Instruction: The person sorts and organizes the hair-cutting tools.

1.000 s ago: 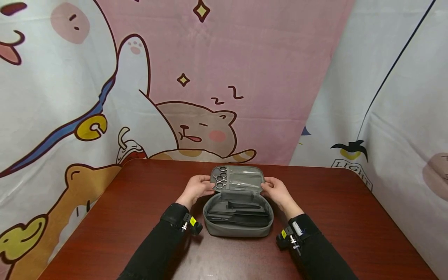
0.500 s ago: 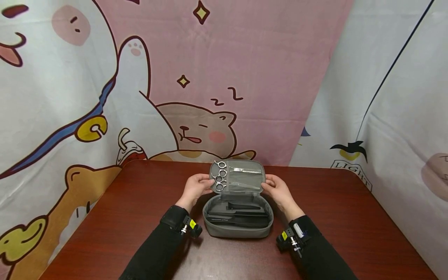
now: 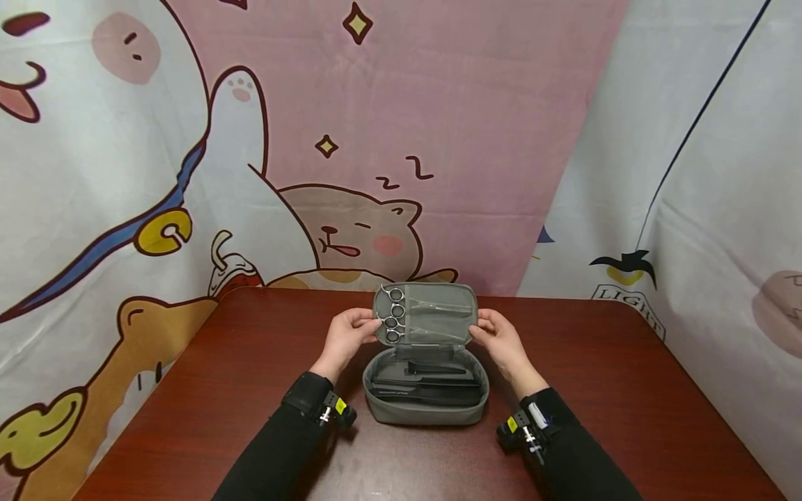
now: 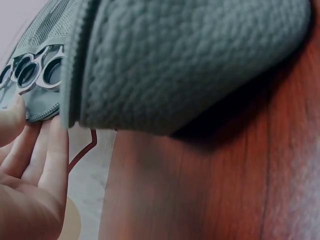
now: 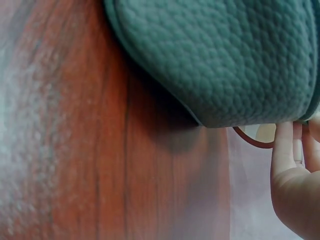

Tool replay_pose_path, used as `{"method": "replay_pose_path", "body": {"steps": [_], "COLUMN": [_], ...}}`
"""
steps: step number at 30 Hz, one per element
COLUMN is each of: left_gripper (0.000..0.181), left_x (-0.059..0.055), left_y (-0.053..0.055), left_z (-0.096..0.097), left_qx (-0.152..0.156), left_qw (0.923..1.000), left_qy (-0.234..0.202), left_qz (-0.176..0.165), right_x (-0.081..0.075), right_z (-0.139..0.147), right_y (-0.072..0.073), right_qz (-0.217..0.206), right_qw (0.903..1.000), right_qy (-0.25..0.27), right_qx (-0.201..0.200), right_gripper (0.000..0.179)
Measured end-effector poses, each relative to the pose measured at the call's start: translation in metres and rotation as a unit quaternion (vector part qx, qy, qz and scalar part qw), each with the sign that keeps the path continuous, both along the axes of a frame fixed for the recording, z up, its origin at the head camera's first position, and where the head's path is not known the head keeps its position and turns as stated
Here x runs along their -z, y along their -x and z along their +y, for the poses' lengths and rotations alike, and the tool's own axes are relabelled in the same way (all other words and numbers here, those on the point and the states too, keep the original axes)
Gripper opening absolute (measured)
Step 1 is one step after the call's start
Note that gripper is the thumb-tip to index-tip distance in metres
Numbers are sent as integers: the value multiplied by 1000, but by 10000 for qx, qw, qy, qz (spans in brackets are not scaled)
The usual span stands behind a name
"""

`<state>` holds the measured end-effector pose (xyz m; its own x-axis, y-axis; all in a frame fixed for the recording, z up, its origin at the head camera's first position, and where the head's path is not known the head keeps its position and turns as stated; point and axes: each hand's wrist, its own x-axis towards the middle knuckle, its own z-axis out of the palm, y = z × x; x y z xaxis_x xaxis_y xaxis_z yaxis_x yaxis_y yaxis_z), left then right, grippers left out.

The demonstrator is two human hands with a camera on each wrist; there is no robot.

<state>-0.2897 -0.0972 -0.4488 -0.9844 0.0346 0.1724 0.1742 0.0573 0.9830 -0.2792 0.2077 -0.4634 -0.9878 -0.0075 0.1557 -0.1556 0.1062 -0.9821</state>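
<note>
A grey zippered case (image 3: pixel 426 416) sits unzipped on the table, its lid (image 3: pixel 441 296) raised at the back. My left hand (image 3: pixel 343 341) pinches the lid's left edge, thumb in front and fingers behind. The right edge is held between thumb and fingers of my right hand (image 3: pixel 501 342). Scissors (image 3: pixel 392 322) with ring handles stick out of pockets at the lid's left; in the left wrist view their metal rings (image 4: pixel 30 74) show near my thumb. Several dark long things, perhaps combs or clippers (image 3: pixel 426 394), lie inside the case. In the right wrist view, the pebbled case wall (image 5: pixel 225 55) hides most of the lid.
The brown wooden table (image 3: pixel 250 362) extends to both sides of the case. Behind its far edge hangs a cartoon-printed cloth (image 3: pixel 489 139). Cameras are strapped to both wrists, below the hands and on either side of the case.
The lid has swung up from leaning back to a more upright slant, so its pockets and scissors face me more. Both hands keep hold of it; the case base stays put.
</note>
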Motion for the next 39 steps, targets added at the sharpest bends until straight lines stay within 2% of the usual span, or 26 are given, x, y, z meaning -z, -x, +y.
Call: {"method": "replay_pose_path", "body": {"steps": [1, 8, 16, 26, 32, 39], "left_gripper": [20, 22, 16, 12, 11, 10], "left_x": [4, 3, 1, 0, -1, -5], "left_y": [2, -1, -3, -7, -10, -16], "left_z": [-1, -4, -5, -6, -11, -15], "left_qx": [10, 81, 52, 37, 126, 187], "left_qw": [10000, 9995, 9990, 9987, 9974, 9931], "left_qy": [3, 98, 126, 149, 355, 797], "left_qz": [60, 284, 428, 476, 611, 836], "right_x": [0, -4, -8, -13, -14, -19], "right_z": [0, -1, -1, 2, 5, 7], "right_y": [-1, -6, -11, -17, -20, -27], "right_qz": [38, 168, 236, 549, 888, 883], "right_qw": [10000, 9997, 9984, 9952, 9872, 9826], "right_qy": [-21, -120, -483, -797, -1314, -1632], "right_qx": [6, 105, 176, 148, 182, 71], "right_gripper": [29, 26, 26, 22, 17, 16]}}
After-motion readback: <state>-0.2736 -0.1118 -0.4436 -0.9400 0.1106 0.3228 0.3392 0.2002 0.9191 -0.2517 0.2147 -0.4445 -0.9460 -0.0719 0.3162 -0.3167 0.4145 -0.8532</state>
